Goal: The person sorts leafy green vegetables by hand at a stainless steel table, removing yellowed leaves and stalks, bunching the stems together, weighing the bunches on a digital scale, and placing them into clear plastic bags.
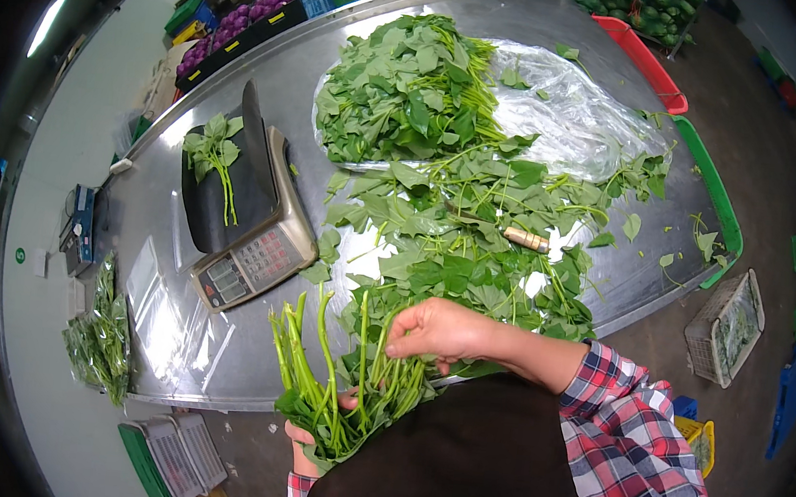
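My left hand, partly hidden by leaves, is wrapped round a bunch of leafy green stems at the table's near edge. Its cut stem ends point up and the leaves hang below. Over the bunch, my right hand is closed in a pinch on a thin green stem at its right side. Loose leafy stems lie spread just beyond my hands. Among them rests a tool with a wooden handle, its other end covered by leaves. A small leafy sprig sits on the black pan of a scale.
A big heap of leafy greens lies farther back beside crumpled clear plastic. Flat clear bags and a bagged bunch of greens are at the left. Red and green crates border the table's right side.
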A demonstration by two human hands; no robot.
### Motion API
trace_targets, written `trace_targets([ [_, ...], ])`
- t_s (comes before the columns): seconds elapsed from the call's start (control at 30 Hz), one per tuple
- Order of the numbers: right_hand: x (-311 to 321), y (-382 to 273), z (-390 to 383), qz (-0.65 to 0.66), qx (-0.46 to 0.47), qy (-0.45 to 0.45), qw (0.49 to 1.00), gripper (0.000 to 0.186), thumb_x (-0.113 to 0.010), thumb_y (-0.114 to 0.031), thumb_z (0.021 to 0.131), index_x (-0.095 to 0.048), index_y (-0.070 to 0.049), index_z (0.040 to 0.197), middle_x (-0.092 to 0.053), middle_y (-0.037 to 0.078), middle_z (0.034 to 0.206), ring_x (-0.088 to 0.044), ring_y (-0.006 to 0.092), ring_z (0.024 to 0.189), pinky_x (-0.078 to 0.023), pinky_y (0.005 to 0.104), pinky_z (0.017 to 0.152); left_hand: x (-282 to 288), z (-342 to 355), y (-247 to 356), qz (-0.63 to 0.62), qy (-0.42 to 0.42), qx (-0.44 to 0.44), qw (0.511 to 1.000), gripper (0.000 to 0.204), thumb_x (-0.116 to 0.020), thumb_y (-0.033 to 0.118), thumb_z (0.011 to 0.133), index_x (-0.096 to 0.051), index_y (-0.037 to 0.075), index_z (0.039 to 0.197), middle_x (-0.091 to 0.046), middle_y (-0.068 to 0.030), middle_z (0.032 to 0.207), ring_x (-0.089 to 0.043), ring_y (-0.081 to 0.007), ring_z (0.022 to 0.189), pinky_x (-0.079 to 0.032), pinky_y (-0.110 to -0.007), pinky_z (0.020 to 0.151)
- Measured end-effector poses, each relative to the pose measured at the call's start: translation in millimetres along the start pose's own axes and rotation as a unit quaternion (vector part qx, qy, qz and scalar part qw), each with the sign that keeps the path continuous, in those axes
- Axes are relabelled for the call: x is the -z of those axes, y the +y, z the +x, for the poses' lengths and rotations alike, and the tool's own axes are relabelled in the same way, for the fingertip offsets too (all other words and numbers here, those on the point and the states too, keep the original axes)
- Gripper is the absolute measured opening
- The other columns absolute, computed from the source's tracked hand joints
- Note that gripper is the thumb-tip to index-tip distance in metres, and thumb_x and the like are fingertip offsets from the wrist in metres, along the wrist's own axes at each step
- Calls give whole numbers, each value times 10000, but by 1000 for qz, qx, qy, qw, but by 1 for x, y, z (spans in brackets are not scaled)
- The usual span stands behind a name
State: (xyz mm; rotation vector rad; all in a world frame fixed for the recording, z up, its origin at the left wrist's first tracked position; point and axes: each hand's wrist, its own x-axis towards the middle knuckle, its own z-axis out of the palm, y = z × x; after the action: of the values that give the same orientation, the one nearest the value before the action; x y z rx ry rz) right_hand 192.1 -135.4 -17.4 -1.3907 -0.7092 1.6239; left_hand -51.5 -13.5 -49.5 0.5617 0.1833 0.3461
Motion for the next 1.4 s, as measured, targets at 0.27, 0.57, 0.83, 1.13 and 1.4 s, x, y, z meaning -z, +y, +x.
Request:
trace_targets([
  [0.27,36,11,-23,-29,82,267,960,180,-604,-215,844,-636,-46,898,-603,12,699,-527,68,504,-443,231,423,26,-7,-5,9,-29,-35,999,660,-653,206,479,-498,-13,1082,-574,-332,995,-519,-483,1011,-235,-605,1004],
  [0.57,47,5,-26,-358,423,231,800,143,-643,-187,783,-613,-49,808,-595,76,851,-558,249,852,-440,374,791,38,-19,-11,189,167,-58,966,283,-515,232,823,-514,-7,975,-576,-242,795,-580,-366,719,-461,-547,749],
  [0.83,25,-2,-4,-416,327,16,848,241,-685,-199,730,-624,-55,913,-531,76,909,-533,261,875,-445,363,744,-14,11,-14,-45,15,-45,998,362,-478,340,875,-510,26,1052,-574,-168,876,-559,-416,953,-430,-608,817],
  [1.13,46,5,-16,144,229,199,942,165,-552,-170,877,-581,-17,933,-588,72,758,-572,127,569,-479,242,548,-1,7,-8,-37,12,-28,999,375,-492,323,849,-495,23,1073,-565,-171,904,-552,-413,967,-424,-596,830],
  [1.4,18,-19,-21,34,-53,-70,996,309,-532,-261,897,-530,22,1022,-577,84,572,-483,97,361,-401,227,319,0,8,-8,-39,12,-12,999,393,-503,307,825,-482,20,1091,-557,-174,930,-546,-410,979,-419,-585,841],
])
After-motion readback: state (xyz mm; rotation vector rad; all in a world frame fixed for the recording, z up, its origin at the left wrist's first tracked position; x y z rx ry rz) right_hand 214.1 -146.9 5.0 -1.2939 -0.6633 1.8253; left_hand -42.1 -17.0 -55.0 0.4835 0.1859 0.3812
